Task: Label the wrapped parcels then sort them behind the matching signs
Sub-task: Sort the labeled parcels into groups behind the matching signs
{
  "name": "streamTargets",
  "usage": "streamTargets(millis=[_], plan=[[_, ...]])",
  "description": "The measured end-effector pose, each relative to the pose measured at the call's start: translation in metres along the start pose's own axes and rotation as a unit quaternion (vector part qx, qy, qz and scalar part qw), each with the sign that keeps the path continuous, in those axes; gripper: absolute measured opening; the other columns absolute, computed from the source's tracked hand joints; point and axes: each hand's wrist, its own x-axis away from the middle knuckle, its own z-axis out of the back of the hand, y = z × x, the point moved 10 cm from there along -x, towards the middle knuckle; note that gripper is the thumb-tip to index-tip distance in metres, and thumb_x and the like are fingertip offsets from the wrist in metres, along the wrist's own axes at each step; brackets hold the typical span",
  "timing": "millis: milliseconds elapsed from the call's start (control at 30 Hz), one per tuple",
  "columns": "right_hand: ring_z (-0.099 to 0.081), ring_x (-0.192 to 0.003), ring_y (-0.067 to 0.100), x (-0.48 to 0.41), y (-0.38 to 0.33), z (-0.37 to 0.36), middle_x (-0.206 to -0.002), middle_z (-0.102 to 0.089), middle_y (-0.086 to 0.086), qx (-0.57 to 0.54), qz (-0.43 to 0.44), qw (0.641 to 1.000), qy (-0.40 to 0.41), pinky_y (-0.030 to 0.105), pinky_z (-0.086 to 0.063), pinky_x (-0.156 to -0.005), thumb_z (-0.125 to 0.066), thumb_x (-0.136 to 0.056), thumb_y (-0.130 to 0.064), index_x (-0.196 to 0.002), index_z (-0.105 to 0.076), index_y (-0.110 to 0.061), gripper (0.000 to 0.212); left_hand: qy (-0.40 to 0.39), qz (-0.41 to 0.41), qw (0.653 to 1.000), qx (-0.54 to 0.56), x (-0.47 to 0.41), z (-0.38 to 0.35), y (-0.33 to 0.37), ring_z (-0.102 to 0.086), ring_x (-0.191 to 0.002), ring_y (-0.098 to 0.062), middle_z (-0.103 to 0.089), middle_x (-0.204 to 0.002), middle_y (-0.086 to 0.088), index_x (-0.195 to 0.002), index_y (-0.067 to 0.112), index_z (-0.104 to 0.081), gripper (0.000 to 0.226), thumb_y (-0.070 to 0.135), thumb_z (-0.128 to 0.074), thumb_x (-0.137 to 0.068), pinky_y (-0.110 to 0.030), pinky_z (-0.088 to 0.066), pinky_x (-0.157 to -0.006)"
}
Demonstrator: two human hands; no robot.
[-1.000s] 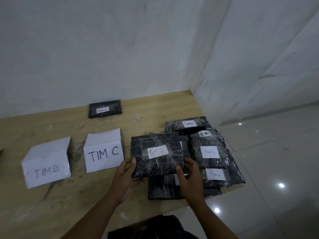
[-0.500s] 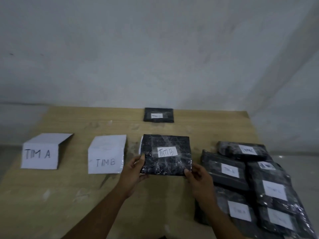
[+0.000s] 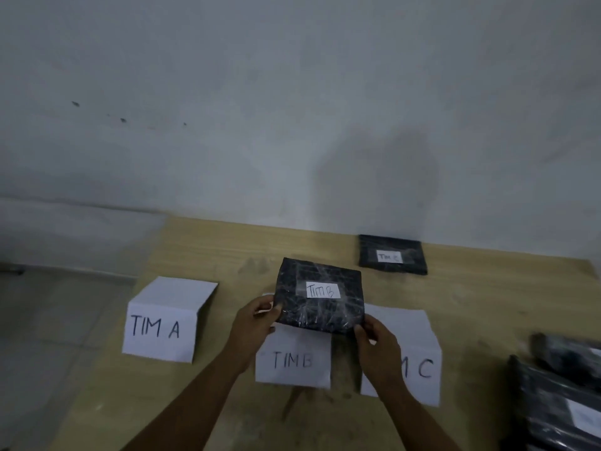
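Observation:
A black wrapped parcel with a white label reading TIM B is held above the table, over and just behind the TIM B sign. My left hand grips its near left corner and my right hand grips its near right corner. The TIM A sign stands to the left, and the TIM C sign on the right is partly hidden by my right hand. Another black parcel labelled TIM C lies flat behind the TIM C sign, near the wall.
A pile of several black labelled parcels sits at the right edge of the wooden table. A white wall runs along the table's far edge. Floor shows past the table's left end.
Both hands have carried the TIM B parcel leftward and further back, from the pile to above the TIM B sign. My view has swung left, bringing the TIM A sign in.

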Motion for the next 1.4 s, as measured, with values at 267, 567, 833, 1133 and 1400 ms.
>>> streamTargets(millis=[267,567,833,1133,1400], plan=[[-0.060,-0.079,0.016,-0.092,-0.038,-0.059,-0.097,-0.068,0.009,0.081,-0.045,0.996,0.014,0.011,-0.037,-0.055,-0.056,-0.095,-0.020,-0.102,-0.069,-0.010,0.018,-0.020,-0.007,0.997,-0.074,-0.092,0.024,0.033,-0.062,-0.095,-0.021,-0.064,-0.095,0.004,-0.095,0.026,-0.060,0.005,0.020,-0.059,-0.094,-0.025,-0.047,-0.074],[-0.055,-0.068,0.011,-0.141,-0.036,-0.082,-0.088,-0.064,0.008,0.106,-0.087,0.990,0.021,0.014,-0.038,-0.050,-0.051,-0.093,-0.006,-0.097,-0.067,-0.009,0.017,-0.025,0.038,0.996,-0.071,-0.153,0.017,0.017,-0.053,-0.106,-0.014,-0.052,-0.116,0.002,-0.128,0.015,-0.046,0.038,0.020,-0.061,-0.092,-0.023,-0.040,-0.080],[-0.059,-0.091,0.018,-0.121,-0.024,-0.070,-0.096,-0.060,-0.003,0.048,-0.100,0.993,0.050,0.021,-0.044,-0.074,-0.055,-0.092,-0.013,-0.110,-0.060,-0.014,0.019,-0.005,0.024,0.995,-0.096,-0.145,0.019,0.012,-0.055,-0.092,-0.011,-0.059,-0.113,-0.004,-0.114,0.017,-0.051,0.025,0.019,-0.062,-0.091,-0.016,-0.039,-0.063],[-0.061,-0.089,0.013,-0.067,-0.025,-0.030,-0.099,-0.065,-0.003,-0.012,-0.042,0.998,0.033,0.032,-0.052,-0.082,-0.060,-0.092,-0.014,-0.110,-0.058,-0.023,0.019,-0.015,-0.017,0.996,-0.091,-0.077,-0.019,0.041,-0.060,-0.090,-0.018,-0.062,-0.101,0.002,-0.112,0.017,-0.054,0.018,0.016,-0.057,-0.094,-0.033,-0.052,-0.077],[-0.065,-0.077,0.002,0.005,-0.001,0.059,-0.088,-0.067,-0.010,-0.059,0.014,0.998,0.035,0.013,-0.051,-0.070,-0.057,-0.094,-0.013,-0.099,-0.059,-0.028,0.015,-0.137,-0.045,0.979,-0.141,0.024,-0.139,0.035,-0.066,-0.095,-0.011,-0.068,-0.103,0.003,-0.105,0.024,-0.059,0.010,0.022,-0.055,-0.096,-0.025,-0.054,-0.077]])
